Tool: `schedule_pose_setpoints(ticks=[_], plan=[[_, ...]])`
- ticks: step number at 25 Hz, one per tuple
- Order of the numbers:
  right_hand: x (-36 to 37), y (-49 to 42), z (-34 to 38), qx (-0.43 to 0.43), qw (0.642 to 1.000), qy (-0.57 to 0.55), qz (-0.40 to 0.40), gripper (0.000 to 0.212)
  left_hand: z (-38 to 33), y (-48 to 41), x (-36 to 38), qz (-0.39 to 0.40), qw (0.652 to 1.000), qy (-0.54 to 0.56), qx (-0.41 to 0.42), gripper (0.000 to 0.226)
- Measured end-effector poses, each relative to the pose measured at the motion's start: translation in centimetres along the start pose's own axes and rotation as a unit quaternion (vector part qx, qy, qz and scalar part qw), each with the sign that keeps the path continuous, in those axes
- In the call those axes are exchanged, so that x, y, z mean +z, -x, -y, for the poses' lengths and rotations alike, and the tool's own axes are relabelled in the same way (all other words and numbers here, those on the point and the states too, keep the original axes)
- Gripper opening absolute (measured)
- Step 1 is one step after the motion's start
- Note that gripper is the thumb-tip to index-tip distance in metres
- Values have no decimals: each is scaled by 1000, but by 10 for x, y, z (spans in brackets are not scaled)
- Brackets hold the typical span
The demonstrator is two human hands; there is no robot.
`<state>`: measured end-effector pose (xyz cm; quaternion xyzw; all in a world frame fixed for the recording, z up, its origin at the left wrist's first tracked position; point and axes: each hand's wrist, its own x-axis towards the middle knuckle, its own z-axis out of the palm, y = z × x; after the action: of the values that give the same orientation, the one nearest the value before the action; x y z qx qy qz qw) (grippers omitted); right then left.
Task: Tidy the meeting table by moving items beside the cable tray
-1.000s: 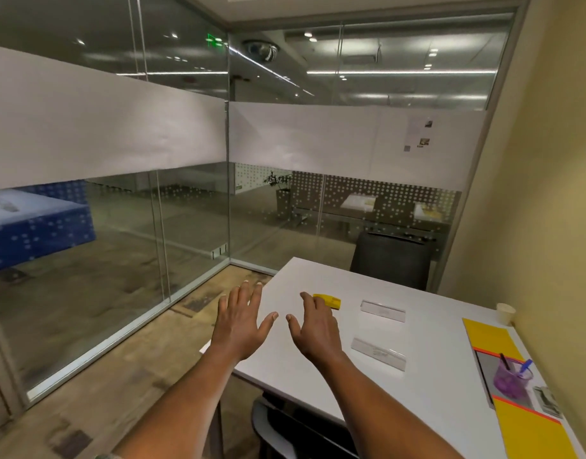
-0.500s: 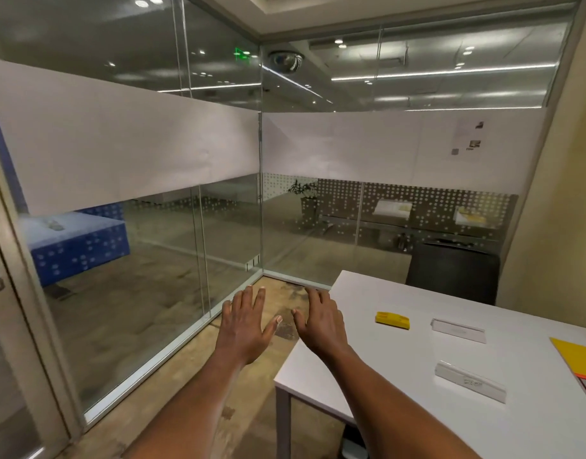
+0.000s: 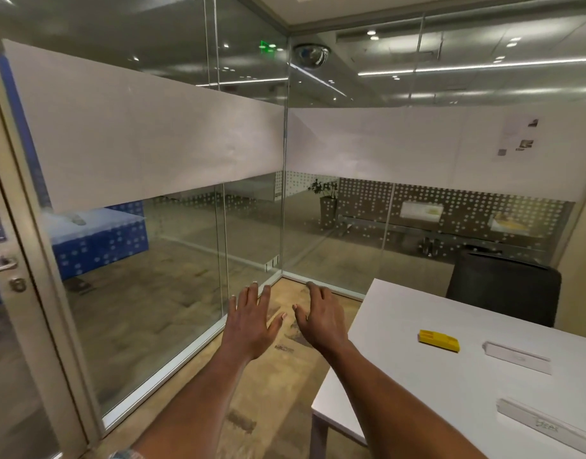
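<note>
A white meeting table fills the lower right. On it lie a small yellow block and two clear acrylic name holders, one farther back and one near the front edge. My left hand and my right hand are held out palms down, fingers spread, over the floor to the left of the table. Neither hand holds or touches anything. No cable tray is in view.
Glass walls with a frosted band close off the left and the far side. A glass door with a handle and a PULL sign stands at the far left. A black chair sits behind the table's far edge.
My view has swung left, so the table and its items have slid toward the right edge; the yellow folders and purple cup have left the frame. Both hands stay open, now off the table.
</note>
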<state>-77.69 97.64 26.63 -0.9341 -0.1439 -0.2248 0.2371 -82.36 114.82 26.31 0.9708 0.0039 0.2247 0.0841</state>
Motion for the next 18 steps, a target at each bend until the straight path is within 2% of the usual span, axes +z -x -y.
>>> schedule_pose_setpoints(ticks=[5,7,18], plan=[[53,-66,4,17,1000,-13,2,63,43,-72,35,13,999,-21,24,80],[71,-92,3,27,999,-23,1,62,56,-103,48,22,999,-31,36,85],[137,-210,-35,88,996,13,9,61,85,-250,123,42,996,-6,84,79]])
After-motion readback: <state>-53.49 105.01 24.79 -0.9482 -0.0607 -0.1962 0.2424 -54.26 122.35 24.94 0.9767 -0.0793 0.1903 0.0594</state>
